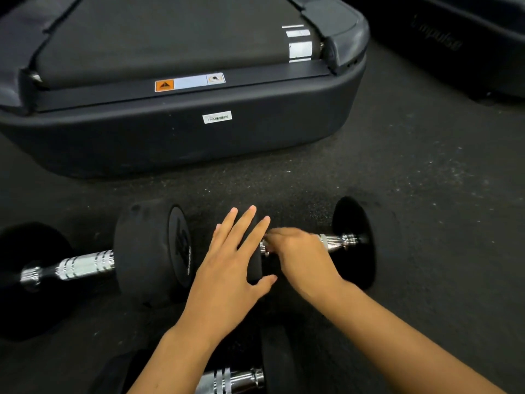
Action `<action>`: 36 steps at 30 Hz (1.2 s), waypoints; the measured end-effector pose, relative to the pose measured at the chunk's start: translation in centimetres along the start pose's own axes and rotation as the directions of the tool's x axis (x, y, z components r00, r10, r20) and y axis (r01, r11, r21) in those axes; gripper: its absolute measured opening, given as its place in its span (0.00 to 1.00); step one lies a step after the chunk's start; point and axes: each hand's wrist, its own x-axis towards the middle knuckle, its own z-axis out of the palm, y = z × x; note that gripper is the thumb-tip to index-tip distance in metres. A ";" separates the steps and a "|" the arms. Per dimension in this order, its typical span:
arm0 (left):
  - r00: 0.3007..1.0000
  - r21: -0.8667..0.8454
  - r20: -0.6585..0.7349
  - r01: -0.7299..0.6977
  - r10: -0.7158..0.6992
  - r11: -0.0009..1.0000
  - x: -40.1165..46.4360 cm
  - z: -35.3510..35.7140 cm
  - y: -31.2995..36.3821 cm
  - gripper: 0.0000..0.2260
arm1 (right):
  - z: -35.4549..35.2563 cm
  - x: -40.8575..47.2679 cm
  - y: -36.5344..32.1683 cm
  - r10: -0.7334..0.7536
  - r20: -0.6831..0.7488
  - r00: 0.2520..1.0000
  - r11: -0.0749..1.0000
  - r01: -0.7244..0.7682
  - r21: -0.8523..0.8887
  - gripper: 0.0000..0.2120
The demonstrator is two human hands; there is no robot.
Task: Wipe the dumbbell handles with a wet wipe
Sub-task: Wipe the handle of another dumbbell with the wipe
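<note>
- Hands first: our left hand (pixel 233 260) lies flat, fingers straight and spread, pressing on the near-left weight head of the middle dumbbell (pixel 352 243) – steadying it, we judge.
- Right hand (pixel 295 251) sits over that dumbbell's chrome handle (pixel 338 240), fingers curled down around the bar next to the left head. It's blurred, so we can't tell for sure if a wet wipe is under the fingers; none shows.
- Dumbbell lies on the dark rubber floor (pixel 426 194), handle running left-right, its right head standing well clear of our hands.
- Second dumbbell (pixel 85 264) lies to the left, handle bare, untouched. Third dumbbell (pixel 230 379) sits at the bottom edge, close to us, between our forearms.
- Treadmill (pixel 181 132) end fills the top of the view, beyond the weights.
- Step in hand, as we read it: rubbing the middle handle, approx. at its left end.
- Next move calls for sliding the right hand along the bar toward the right head – left hand must keep the weight from rolling – then on to the other 2 handles.
</note>
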 end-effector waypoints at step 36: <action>1.000 -0.019 0.029 -0.003 0.003 1.000 0.0 -0.5 0.2 0.43 | -1.0 2.9 0.4 0.049 0.167 0.985 0.998 -0.055 0.027 0.10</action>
